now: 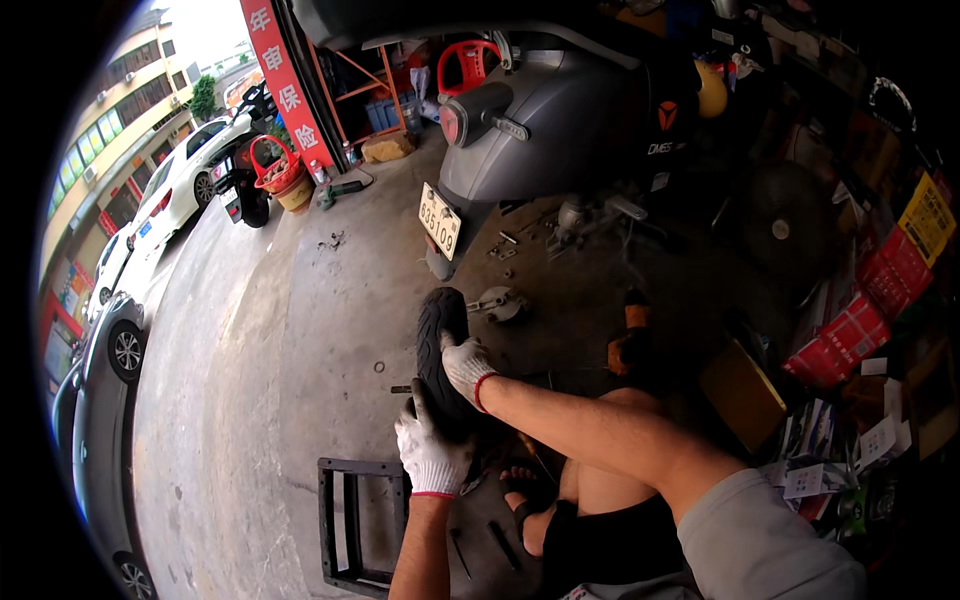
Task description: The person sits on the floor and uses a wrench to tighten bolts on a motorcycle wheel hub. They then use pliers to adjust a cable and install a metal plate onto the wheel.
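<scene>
Daylight floods in from the open street at the upper left, washing the white car point(185, 175) and sky nearly to glare. The right side sinks into deep shadow, detail lost. Fisheye bending curves edges toward the black rim.

Red vertical sign point(283, 85) upper left; red packages point(868, 315), yellow label point(927, 217) right.
</scene>
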Motion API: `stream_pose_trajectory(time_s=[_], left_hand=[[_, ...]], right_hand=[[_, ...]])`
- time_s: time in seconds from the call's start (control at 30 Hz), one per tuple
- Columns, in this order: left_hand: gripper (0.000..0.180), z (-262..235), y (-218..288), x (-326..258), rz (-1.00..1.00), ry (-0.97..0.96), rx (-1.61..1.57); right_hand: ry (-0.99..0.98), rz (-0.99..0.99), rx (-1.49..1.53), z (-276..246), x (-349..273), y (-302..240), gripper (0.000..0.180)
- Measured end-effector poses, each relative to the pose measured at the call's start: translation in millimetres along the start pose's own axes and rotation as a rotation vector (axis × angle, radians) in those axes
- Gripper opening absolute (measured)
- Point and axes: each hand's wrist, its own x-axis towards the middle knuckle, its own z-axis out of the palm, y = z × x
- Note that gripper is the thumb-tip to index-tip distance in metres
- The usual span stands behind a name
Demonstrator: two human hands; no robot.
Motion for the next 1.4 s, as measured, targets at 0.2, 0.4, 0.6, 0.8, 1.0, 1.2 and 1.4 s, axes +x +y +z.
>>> stream_pose_trajectory(time_s=[0.2, 0.4, 0.6, 0.8, 1.0, 1.2, 1.4], left_hand=[[0.096, -6, -14, 9, -0.016, 0.089, -0.027], [0.09, 6, -40, 19, 0.019, 0.225, -0.115], [0.091, 21, -72, 25, 0.056, 0.329, -0.14], [0.091, 26, -94, 21, 0.05, 0.321, -0.14], [0.092, 26, -102, 21, 0.04, 0.322, -0.11], [0.091, 25, -100, 21, 0.033, 0.307, -0.11], [0.089, 25, -88, 19, 0.071, 0.301, -0.114]], right_hand=[[-0.533, -0.591, -0.506, -90, 58, 6, 0.06], [-0.165, -0.341, -0.73, -131, 166, 78, 0.052], [-0.22, -0.152, -0.974, -88, 261, 155, 0.055], [0.002, -0.328, -0.95, -34, 348, 128, 0.059], [-0.098, -0.273, -0.917, -6, 380, 122, 0.07], [-0.046, -0.212, -0.786, -37, 367, 149, 0.061], [-0.23, -0.063, -0.289, -118, 301, 167, 0.054]])
